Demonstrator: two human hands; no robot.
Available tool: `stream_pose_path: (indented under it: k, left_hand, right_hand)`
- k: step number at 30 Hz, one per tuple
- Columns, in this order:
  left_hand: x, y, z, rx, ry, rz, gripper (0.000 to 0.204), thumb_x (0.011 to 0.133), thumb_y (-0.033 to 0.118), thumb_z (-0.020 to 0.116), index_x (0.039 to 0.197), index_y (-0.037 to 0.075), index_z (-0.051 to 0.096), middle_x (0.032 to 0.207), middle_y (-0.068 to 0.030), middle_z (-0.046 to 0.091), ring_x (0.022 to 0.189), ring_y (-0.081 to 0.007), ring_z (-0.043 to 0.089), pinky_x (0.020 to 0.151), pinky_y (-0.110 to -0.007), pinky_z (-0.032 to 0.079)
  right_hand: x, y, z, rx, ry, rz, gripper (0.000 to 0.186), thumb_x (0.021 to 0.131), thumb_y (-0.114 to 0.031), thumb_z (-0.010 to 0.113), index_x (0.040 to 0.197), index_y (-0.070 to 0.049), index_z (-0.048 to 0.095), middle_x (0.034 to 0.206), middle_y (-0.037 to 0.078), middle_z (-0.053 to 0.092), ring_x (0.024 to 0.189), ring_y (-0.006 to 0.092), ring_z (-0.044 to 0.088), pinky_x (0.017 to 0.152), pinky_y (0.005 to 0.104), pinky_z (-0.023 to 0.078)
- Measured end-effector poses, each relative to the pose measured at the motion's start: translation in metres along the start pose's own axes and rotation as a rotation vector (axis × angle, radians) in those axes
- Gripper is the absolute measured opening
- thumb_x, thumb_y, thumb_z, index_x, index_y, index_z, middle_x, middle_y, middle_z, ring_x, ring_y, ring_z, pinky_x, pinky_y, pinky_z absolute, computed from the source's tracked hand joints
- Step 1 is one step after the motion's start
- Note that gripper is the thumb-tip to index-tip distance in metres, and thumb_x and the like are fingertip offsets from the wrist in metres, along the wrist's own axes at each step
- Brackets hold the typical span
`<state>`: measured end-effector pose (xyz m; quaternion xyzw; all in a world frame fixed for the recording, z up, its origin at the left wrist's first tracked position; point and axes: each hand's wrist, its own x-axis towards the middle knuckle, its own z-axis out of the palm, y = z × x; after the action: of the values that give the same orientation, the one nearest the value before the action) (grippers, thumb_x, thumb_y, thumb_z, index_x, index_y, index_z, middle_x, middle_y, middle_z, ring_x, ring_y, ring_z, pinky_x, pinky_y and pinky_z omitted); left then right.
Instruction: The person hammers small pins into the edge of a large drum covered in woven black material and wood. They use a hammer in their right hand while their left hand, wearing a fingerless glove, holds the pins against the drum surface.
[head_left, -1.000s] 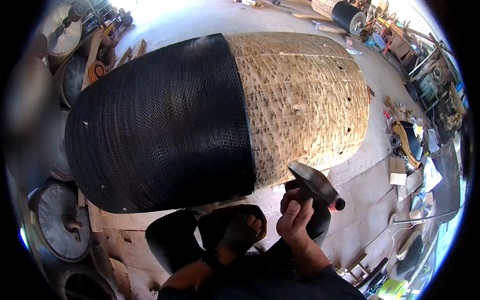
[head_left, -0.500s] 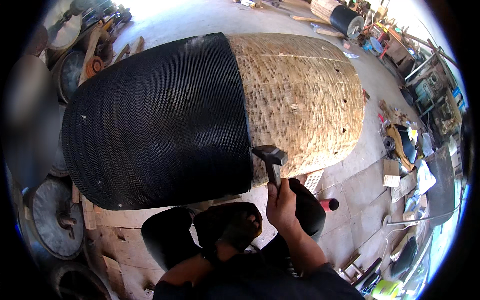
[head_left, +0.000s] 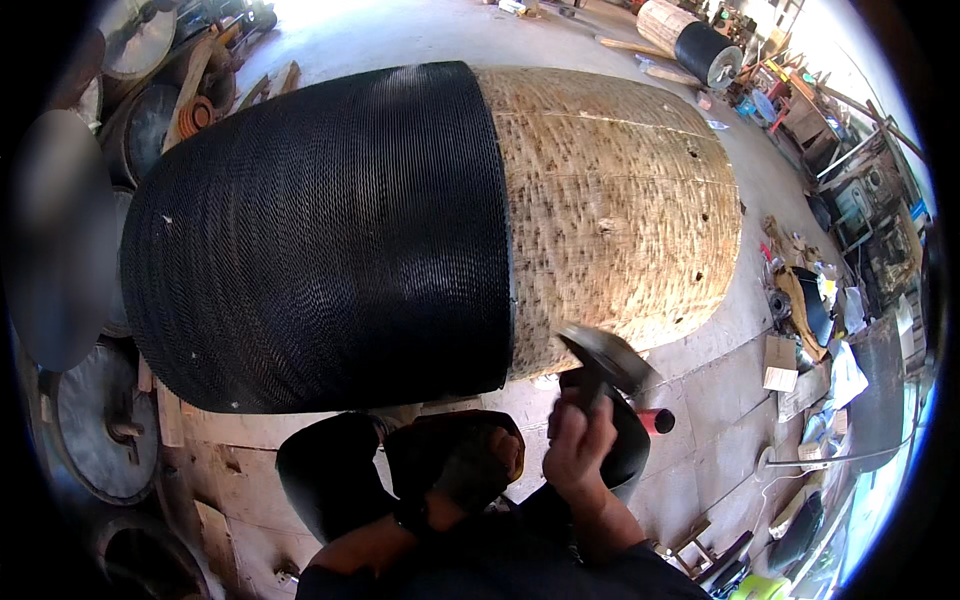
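Note:
A large wooden drum (head_left: 620, 210) lies sideways before me, its left part covered by black, finely ridged rows (head_left: 330, 240) with a toothed look. The right part is bare, pitted wood with several dark holes. My right hand (head_left: 580, 445) grips a hammer (head_left: 610, 360) by its handle; the metal head, smeared by motion, is raised in front of the drum's near lower side, just right of the black edge. In my lap, my left hand (head_left: 480, 465) rests at a dark pouch or bowl (head_left: 420, 440) with a yellowish rim. Its fingers are curled, and whatever they hold is hidden.
Metal discs and rollers (head_left: 105, 425) crowd the left side. A red cylindrical object (head_left: 657, 421) stands on the floor beside my right knee. Farther right lie a cardboard box (head_left: 780, 362), rags and scrap. Another partly covered drum (head_left: 690, 40) lies at the far right.
The hammer has swung back from the black edge, down and to the right, with my right hand. My left hand stays in my lap. The view has shifted slightly.

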<state>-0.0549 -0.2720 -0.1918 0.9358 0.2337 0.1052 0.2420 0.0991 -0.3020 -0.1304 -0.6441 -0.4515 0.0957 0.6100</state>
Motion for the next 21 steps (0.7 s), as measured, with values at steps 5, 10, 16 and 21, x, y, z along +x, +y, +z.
stream_pose_path:
  k: [5,10,16,21]
  left_hand:
    - [0.003,0.006,-0.028,0.002,0.054,-0.114,0.026,0.088,0.021,0.064,0.105,0.002,0.061,0.103,-0.0179,0.063,0.097,-0.0358,0.062,0.080,-0.045,0.051]
    - [0.033,-0.024,-0.087,0.002,0.576,0.059,0.028,0.082,0.010,0.067,0.108,0.001,0.060,0.105,-0.0180,0.062,0.097,-0.0340,0.062,0.080,-0.044,0.051]
    - [0.089,-0.079,-0.159,0.501,1.003,0.207,0.042,0.080,-0.006,0.064,0.121,0.002,0.062,0.105,-0.0121,0.060,0.085,-0.0266,0.060,0.072,-0.043,0.051]
    - [0.102,-0.085,-0.181,0.610,1.016,0.171,0.040,0.082,-0.003,0.067,0.121,0.006,0.063,0.103,-0.0092,0.060,0.087,-0.0268,0.061,0.074,-0.042,0.051]
  right_hand:
    - [0.016,0.010,0.003,-0.444,-0.069,-0.135,0.012,0.098,-0.009,0.050,0.093,0.001,0.051,0.072,0.019,0.058,0.058,0.0328,0.055,0.055,0.0400,0.044]
    - [0.002,-0.006,-0.005,-0.170,-0.126,0.112,0.011,0.098,-0.008,0.050,0.101,0.002,0.053,0.069,0.009,0.058,0.056,0.0201,0.055,0.050,0.0328,0.040]
    - [0.018,0.003,0.003,-0.567,-0.008,-0.092,0.024,0.097,-0.021,0.059,0.097,0.002,0.050,0.074,0.021,0.061,0.062,0.0375,0.062,0.053,0.0432,0.045]
    - [-0.007,0.000,-0.011,-0.214,-0.174,0.121,0.011,0.095,-0.006,0.056,0.099,0.004,0.054,0.072,0.021,0.060,0.062,0.0394,0.063,0.056,0.0415,0.050]
